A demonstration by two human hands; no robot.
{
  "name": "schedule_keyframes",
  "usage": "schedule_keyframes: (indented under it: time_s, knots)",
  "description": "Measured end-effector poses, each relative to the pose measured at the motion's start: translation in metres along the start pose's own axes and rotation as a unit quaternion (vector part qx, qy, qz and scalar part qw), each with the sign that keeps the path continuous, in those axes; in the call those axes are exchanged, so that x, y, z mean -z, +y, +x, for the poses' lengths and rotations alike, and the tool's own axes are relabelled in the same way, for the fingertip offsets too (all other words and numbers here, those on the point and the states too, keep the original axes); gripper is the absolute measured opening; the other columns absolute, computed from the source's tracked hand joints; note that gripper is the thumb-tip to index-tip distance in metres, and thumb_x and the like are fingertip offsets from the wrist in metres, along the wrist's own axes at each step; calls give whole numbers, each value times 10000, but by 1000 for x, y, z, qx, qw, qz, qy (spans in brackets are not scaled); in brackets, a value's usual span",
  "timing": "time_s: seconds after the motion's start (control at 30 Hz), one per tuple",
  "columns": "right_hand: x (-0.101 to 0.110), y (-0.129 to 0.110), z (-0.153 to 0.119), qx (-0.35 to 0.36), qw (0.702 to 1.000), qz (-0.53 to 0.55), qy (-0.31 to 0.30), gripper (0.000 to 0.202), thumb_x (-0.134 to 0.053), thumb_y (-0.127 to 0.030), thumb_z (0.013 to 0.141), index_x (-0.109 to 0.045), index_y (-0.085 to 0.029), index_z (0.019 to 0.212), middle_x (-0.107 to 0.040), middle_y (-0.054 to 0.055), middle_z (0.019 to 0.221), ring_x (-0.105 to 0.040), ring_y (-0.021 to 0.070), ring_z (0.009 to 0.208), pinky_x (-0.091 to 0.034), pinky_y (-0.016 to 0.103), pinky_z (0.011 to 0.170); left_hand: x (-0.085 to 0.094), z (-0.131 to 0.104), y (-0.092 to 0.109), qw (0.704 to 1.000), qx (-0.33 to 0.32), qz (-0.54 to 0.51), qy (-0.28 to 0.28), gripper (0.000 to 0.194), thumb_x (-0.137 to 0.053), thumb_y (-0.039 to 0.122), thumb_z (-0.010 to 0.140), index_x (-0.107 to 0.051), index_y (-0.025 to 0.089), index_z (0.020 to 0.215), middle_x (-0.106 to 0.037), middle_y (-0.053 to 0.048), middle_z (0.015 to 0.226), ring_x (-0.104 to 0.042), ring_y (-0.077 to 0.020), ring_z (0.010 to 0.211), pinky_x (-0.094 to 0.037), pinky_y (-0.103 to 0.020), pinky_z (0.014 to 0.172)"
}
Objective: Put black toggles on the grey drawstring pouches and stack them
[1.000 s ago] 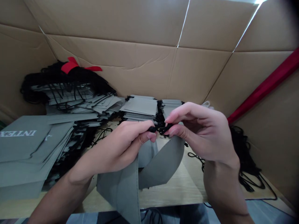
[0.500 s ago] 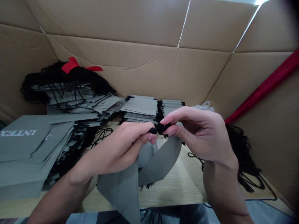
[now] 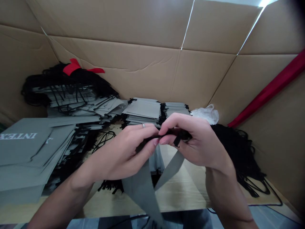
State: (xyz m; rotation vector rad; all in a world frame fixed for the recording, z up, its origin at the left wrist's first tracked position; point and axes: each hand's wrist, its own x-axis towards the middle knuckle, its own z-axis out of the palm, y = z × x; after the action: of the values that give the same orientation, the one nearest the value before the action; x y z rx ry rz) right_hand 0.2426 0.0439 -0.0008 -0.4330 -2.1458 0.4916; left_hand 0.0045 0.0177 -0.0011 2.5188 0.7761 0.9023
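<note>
Cord, black and thin (image 3: pixel 176 141), is pinched by both bare hands, whose fingertips meet near the middle of the view. The left hand (image 3: pixel 124 152), with a ring (image 3: pixel 143 126) on one finger, is closed with thumb and forefinger gripping the cord; the right hand (image 3: pixel 199 140) is curled, its thumb and forefinger also pinching it, and a short black end sticks out below that forefinger. Grey sheet material (image 3: pixel 143 190) hangs below the hands in a bent, pointed shape, reaching past the near edge of the wooden table (image 3: pixel 186 198); how it joins the cord is hidden. To the left of the left hand is a large stack of grey pieces (image 3: pixel 21 159) with white lettering, and beyond it a heap of black cords (image 3: pixel 95 82) with a red ribbon (image 3: pixel 71 67) on top. Just beyond the fingertips are two neat grey stacks, a left one (image 3: pixel 143 108) and a right one (image 3: pixel 175 107), both edged in black. Beyond the right hand is a clear plastic bag (image 3: pixel 208 114); to its right lie loose black cords (image 3: pixel 240 152), below a dark red strip (image 3: pixel 267 90) slanting across cardboard walls (image 3: pixel 143 51).
</note>
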Motion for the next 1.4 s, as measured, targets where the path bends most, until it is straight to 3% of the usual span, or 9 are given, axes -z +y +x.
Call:
schedule_keyframes:
  time_s: [0.23,0.43,0.6,0.77,0.9,1.1,1.27,1.4]
  knots:
    - [1,0,-3,-45,999,12,3,170,-799,-113,1000,-715,-223,1100,-779,-10,931,-664,115,720,-516,226,638,5,-4,-2,996,-5,68,52,110,-584,173,1113,-690,202,1110,-761,51,923,-617,-73,722,-450,-209,675]
    - [1,-3,-2,-16,1000,-1,-19,174,-880,-139,951,-756,-188,1063,-756,-38,868,-616,69,681,-497,182,641,-2,-1,-1,994,16,47,95,124,-634,85,958,-706,186,962,-684,74,769,-541,-62,630,-419,-205,620]
    - [-4,-4,-1,-12,1000,-24,-6,115,-841,-109,942,-742,-159,974,-688,-66,761,-538,31,601,-470,142,601,-6,3,-2,999,43,11,23,163,-527,111,1012,-653,178,933,-626,55,763,-496,-92,649,-401,-247,611]
    - [-6,-1,0,-47,997,57,3,139,-776,-41,918,-765,-152,1000,-760,-24,806,-675,67,658,-535,153,621,1,-2,-6,999,-14,27,-30,241,-431,137,1112,-585,179,931,-604,31,819,-486,-104,696,-413,-251,648]
    - [-2,-2,1,-89,985,149,0,204,-900,-38,874,-778,-171,968,-760,-35,783,-616,58,612,-493,151,552,5,-2,-4,999,-41,22,10,263,-441,54,1089,-541,205,898,-564,55,759,-471,-97,655,-388,-238,617]
    - [-3,-1,2,-104,943,317,-1,262,-961,-8,828,-807,-189,939,-862,9,863,-668,82,601,-489,169,497,4,0,-4,993,-91,-64,27,279,-456,49,1076,-609,210,908,-658,24,789,-576,-111,679,-451,-252,636]
    - [-9,4,1,-116,930,347,21,241,-1002,-93,813,-822,-197,935,-805,8,758,-638,116,586,-442,219,472,3,-4,-12,986,-103,-125,33,281,-513,-23,1022,-650,213,956,-676,39,826,-597,-89,709,-480,-221,685]
    - [-12,6,2,-119,934,336,41,156,-960,-156,878,-819,-193,933,-793,25,777,-654,126,584,-450,235,474,4,-5,-14,983,-119,-124,60,293,-538,-48,994,-666,216,980,-670,43,817,-599,-87,720,-485,-213,703]
